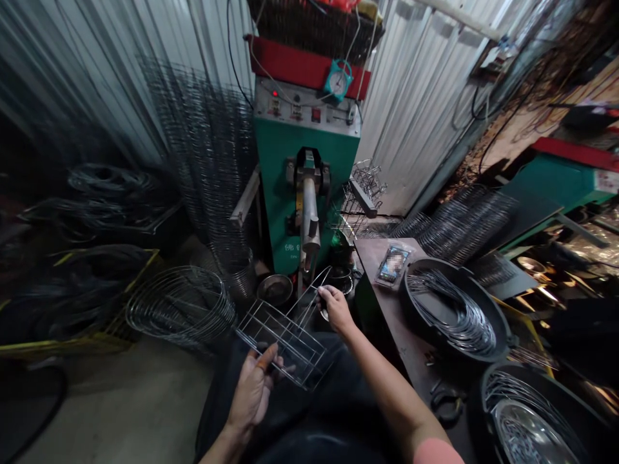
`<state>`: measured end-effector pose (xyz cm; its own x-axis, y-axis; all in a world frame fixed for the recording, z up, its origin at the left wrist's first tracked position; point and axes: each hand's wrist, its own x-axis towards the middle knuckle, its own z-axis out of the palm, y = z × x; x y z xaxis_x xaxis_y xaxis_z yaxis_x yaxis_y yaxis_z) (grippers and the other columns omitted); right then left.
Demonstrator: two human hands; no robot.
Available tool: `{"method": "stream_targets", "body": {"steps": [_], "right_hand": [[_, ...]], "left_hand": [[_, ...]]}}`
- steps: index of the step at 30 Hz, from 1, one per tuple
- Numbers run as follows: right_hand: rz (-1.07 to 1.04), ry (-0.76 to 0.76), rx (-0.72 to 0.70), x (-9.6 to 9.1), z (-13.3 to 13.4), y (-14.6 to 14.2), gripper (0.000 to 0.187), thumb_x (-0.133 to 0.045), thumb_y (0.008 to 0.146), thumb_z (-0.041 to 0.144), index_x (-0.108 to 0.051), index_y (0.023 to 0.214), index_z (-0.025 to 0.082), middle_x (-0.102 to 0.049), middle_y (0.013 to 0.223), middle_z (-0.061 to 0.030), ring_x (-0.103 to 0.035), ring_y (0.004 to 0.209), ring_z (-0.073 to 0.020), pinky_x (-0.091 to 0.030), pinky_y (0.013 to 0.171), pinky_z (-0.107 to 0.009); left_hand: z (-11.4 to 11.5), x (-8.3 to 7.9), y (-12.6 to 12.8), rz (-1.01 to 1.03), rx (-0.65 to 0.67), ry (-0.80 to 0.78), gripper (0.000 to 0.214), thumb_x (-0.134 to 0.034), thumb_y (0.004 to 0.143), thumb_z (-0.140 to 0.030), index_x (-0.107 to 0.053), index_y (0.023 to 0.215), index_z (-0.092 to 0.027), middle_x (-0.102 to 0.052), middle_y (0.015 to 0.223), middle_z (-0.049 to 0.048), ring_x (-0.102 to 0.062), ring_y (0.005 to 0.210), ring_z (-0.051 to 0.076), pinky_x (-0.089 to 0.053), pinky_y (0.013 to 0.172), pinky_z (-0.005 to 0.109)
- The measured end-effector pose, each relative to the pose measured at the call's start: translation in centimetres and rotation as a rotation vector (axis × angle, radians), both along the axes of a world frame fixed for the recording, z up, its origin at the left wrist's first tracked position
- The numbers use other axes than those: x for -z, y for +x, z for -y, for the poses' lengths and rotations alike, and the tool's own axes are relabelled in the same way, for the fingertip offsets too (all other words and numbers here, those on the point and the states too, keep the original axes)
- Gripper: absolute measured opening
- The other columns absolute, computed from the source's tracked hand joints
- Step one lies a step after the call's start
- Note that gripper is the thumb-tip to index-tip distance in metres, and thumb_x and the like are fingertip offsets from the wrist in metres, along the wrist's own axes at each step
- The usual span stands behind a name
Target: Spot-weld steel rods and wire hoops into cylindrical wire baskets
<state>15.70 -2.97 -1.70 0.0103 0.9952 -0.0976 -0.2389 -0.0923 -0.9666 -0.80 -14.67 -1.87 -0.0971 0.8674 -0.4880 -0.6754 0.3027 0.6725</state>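
Workshop: corrugated metal wall (411,109) behind a green welding machine (304,174).
Left hand (254,390): grasped a welded wire rack (285,341) at its near side.
Right hand (336,309): clenched its far end.

Your left hand (252,390): 1
Your right hand (336,309): 1
Wire racks (285,345) in your hands: 1
Black tubs (409,309) on your desk: 2
Green machines (275,193) before you: 2
Desks (372,258): 1

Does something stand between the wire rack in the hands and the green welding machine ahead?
A shallow metal bowl sits before the green welding machine, left of the wire rack's far end; nothing else visibly blocks.
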Motion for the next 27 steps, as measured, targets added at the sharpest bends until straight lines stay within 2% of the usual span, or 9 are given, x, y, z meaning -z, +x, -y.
{"method": "stream_targets", "body": {"steps": [7,14,22,27], "right_hand": [[-0.015,0.006,0.025,0.1,-1.9,-0.5,0.024,-0.06,0.067,0.038,-0.05,0.061,0.017,-0.048,0.053,0.0047,-0.042,0.044,-0.0056,-0.032,0.043,-0.019],[0.001,0.004,0.0,-0.6,-3.7,-0.8,0.025,-0.061,0.065,0.039,-0.049,0.06,0.017,-0.049,0.052,0.0044,-0.042,0.044,-0.0063,-0.032,0.041,-0.02],[-0.009,-0.072,0.014,-1.0,-4.8,-1.0,0.029,-0.065,0.061,0.043,-0.05,0.06,0.018,-0.05,0.051,0.0036,-0.042,0.044,-0.0069,-0.033,0.042,-0.021],[0.044,-0.079,-0.083,-0.8,-3.6,0.5,0.031,-0.066,0.061,0.045,-0.056,0.066,0.016,-0.055,0.058,0.0024,-0.048,0.05,-0.0078,-0.038,0.049,-0.021]], "left_hand": [[-1.6,0.9,-0.1,0.025,-0.01,0.029,0.033,-0.075,0.057,-0.024,-0.055,0.082,-0.018,-0.054,0.069,-0.004,-0.054,0.061,0.01,-0.053,0.056,0.027],[-3.2,-0.5,-0.4,-0.004,-0.035,0.002,0.024,-0.07,0.061,-0.015,-0.054,0.078,-0.017,-0.052,0.07,-0.004,-0.054,0.058,0.008,-0.053,0.055,0.027],[-4.1,-1.8,-0.4,0.012,0.0,-0.012,0.025,-0.07,0.062,-0.016,-0.053,0.08,-0.017,-0.052,0.069,-0.0033,-0.053,0.058,0.009,-0.055,0.059,0.032],[-3.6,-2.2,0.2,-0.027,-0.016,0.009,0.025,-0.07,0.063,-0.017,-0.05,0.078,-0.018,-0.052,0.069,-0.0044,-0.052,0.058,0.008,-0.055,0.061,0.032]]}}
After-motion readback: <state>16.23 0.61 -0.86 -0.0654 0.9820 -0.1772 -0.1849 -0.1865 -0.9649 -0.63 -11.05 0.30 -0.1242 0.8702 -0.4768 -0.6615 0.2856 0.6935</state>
